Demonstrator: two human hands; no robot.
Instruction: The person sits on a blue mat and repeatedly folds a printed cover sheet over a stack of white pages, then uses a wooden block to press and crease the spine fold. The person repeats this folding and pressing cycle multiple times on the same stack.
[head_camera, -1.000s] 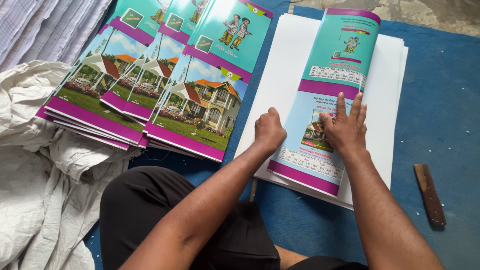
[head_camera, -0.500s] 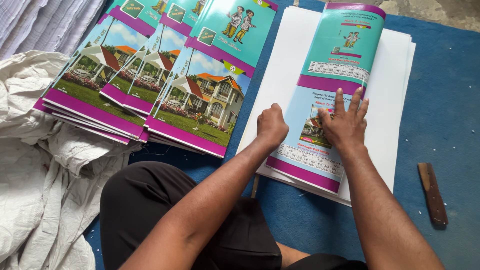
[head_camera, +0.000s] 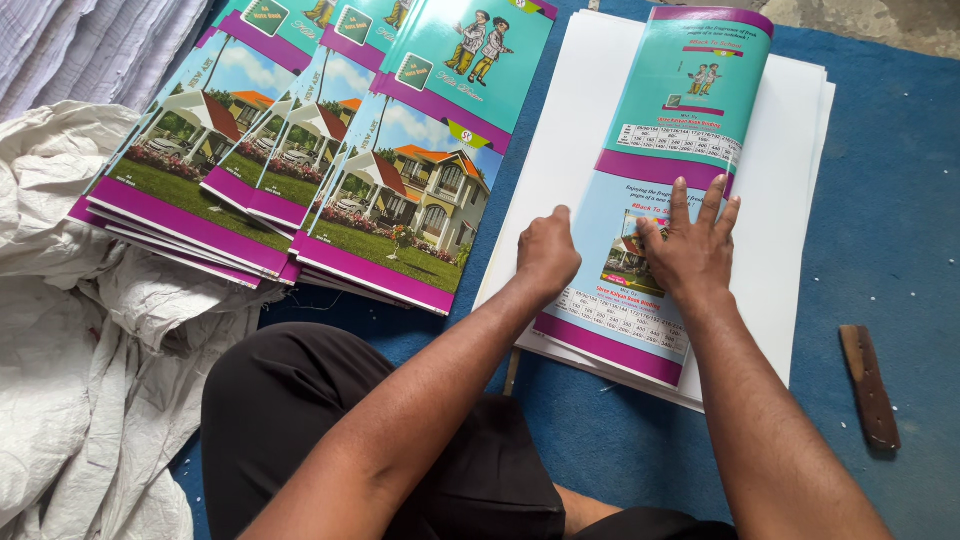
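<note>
Right hand (head_camera: 690, 250) lies flat, fingers spread apart, palm pressing the near half of the printed cover sheet (head_camera: 665, 190); same pose as half a second ago. Left hand (head_camera: 545, 255) is curled loosely, fingers together, knuckles resting at the sheet's left edge, gripping nothing; barely shifted since before. The sheet, teal far half and light blue near half with purple bands, lies on top of the white paper stack (head_camera: 800, 230), which sits on the blue mat (head_camera: 880, 170). Position unchanged; only the view has drifted slightly. Left of the stack, fanned piles of house-picture covers (head_camera: 300, 170) overlap. Far left, crumpled white sacking (head_camera: 80, 330). Right, near, a brown wooden stick (head_camera: 868, 385) lies on the mat.
</note>
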